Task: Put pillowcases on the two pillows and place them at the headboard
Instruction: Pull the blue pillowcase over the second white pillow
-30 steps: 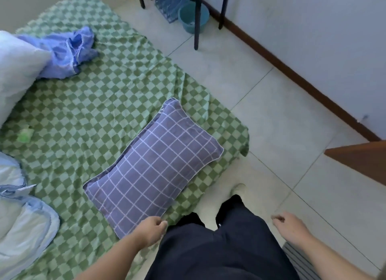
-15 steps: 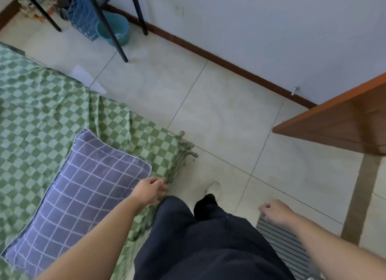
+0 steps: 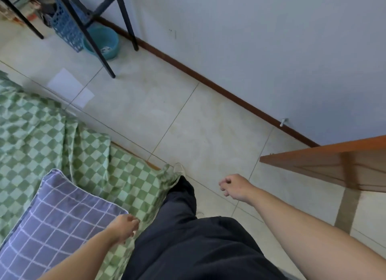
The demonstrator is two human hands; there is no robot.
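Your left hand point(image 3: 123, 227), lower centre of the frame: fingers loosely curled, nothing in its grasp, hanging just beside the near right corner of the pillow point(image 3: 56, 223). Your right hand point(image 3: 235, 186), right of centre: a loose, half-closed fist, holding nothing, over the floor tiles point(image 3: 188, 123).

Pillow, lower left: cased in purple cloth with a white grid, lying flat on the green checked sheet point(image 3: 31, 133); long axis runs from the lower left edge toward the frame's centre.

Dark trousers point(image 3: 188, 248), bottom centre. Wooden board point(image 3: 334, 162), right edge. Teal basin point(image 3: 104, 43) and blue basket point(image 3: 66, 29), upper left, under black legs point(image 3: 89, 35).
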